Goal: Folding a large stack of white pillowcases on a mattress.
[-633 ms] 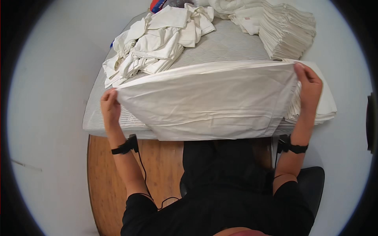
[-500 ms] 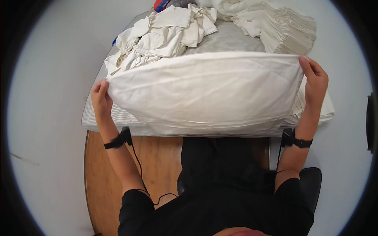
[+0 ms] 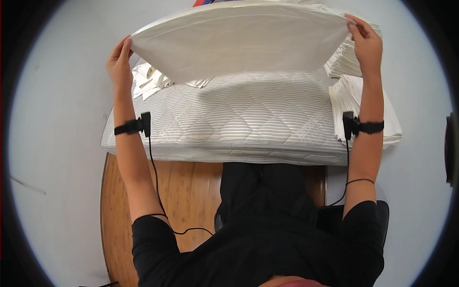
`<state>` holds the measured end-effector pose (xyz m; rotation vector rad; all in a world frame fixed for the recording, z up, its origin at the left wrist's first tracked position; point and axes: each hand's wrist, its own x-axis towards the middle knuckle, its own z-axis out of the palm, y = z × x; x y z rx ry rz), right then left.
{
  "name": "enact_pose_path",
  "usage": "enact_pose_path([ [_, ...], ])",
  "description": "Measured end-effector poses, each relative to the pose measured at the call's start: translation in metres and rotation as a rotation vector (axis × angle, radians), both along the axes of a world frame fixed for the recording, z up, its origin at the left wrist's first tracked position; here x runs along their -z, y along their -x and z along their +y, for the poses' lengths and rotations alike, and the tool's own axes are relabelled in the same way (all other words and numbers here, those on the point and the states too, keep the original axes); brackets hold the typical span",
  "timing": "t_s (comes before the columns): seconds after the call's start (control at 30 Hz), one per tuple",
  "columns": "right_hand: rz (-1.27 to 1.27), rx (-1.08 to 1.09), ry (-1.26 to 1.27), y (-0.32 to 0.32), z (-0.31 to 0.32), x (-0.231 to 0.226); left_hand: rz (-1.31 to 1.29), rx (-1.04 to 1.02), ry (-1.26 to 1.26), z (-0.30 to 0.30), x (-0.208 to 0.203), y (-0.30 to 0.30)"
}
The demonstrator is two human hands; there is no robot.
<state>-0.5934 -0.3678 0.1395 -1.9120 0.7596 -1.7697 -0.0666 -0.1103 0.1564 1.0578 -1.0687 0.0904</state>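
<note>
On my feed, the left hand (image 3: 119, 63) and right hand (image 3: 368, 44) each pinch one end of the white cloth (image 3: 244, 45), stretched above the mattress (image 3: 239, 117); a loosened pinch could, I judge, let it sag crooked.

Short-sleeved black top (image 3: 267, 244) is worn. Black trousers (image 3: 263, 186) are seen below the near edge of the mattress (image 3: 229, 129). Both forearms are strapped: left strap (image 3: 127, 127) and right strap (image 3: 371, 127) black, each fitted with a boxy black module (image 3: 146, 124). Thin black cable (image 3: 153, 165) is run down from each. Right arm is ringed by a thin black band (image 3: 362, 180).
</note>
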Motion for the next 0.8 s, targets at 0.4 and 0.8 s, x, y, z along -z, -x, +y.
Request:
enact_pose_path([
  [0.4, 0.681, -0.113, -0.571, 0.077, 0.160, 0.167, 0.176, 0.035, -0.857, 0.194, 0.212, 0.052],
  [0.8, 0.192, -0.244, -0.577, 0.030, 0.101, 0.170, 0.343, -0.049, -0.639, 0.151, 0.210, 0.070],
])
